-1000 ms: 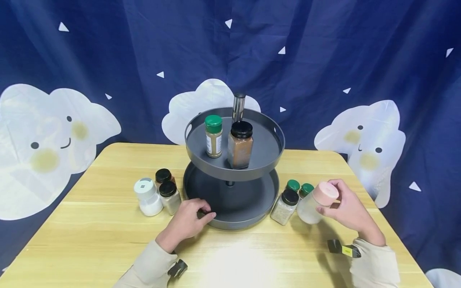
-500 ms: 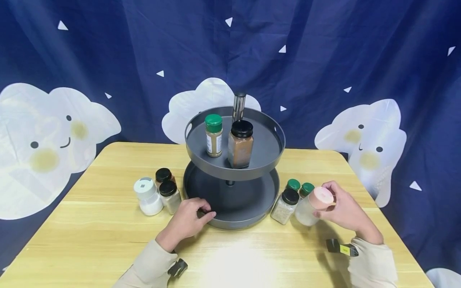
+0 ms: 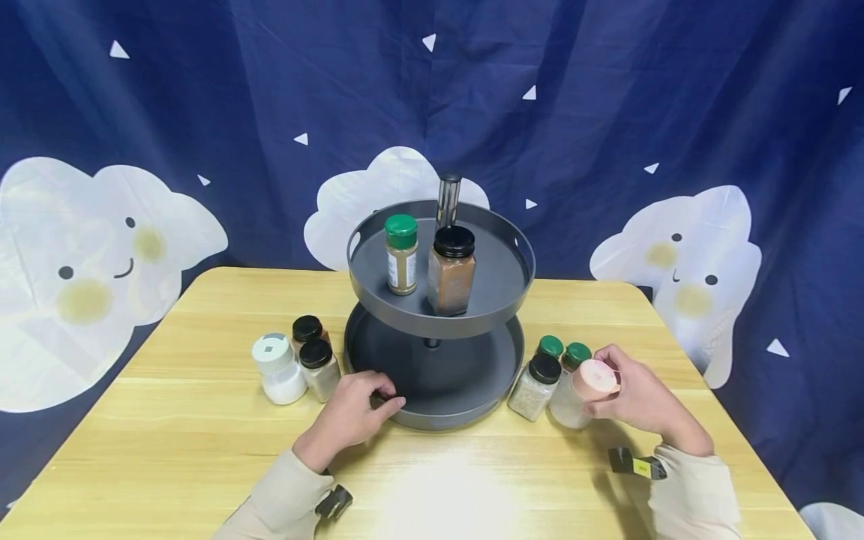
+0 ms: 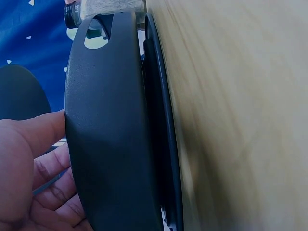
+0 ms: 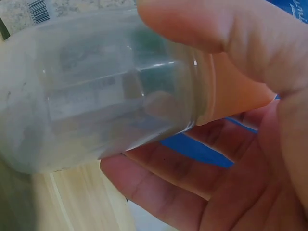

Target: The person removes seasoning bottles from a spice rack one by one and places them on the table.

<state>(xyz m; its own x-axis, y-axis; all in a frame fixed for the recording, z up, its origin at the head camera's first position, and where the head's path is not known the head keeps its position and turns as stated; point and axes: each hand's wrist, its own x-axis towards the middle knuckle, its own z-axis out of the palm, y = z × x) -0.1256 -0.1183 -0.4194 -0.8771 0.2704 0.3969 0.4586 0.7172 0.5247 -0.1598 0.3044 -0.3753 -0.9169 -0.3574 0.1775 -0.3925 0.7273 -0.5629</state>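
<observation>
My right hand grips a clear, frosted-looking seasoning jar with a pink lid. In the right wrist view, the thumb lies on one side of the jar and the fingers on the other. The jar stands close beside a black-lidded spice jar and two green-lidded jars. My left hand rests loosely on the front-left rim of the lower tray of a dark two-tier rack. In the left wrist view, its thumb touches the rim.
The upper tray bears a green-capped spice bottle and a black-lidded jar of brown spice. Left of the rack stand a white-lidded jar and two black-lidded jars. A blue cloud-patterned curtain hangs behind the table.
My right hand has moved the pink-lidded jar left, nearer the other jars, and the jar has become more upright. The left hand and the rack have stayed in place.
</observation>
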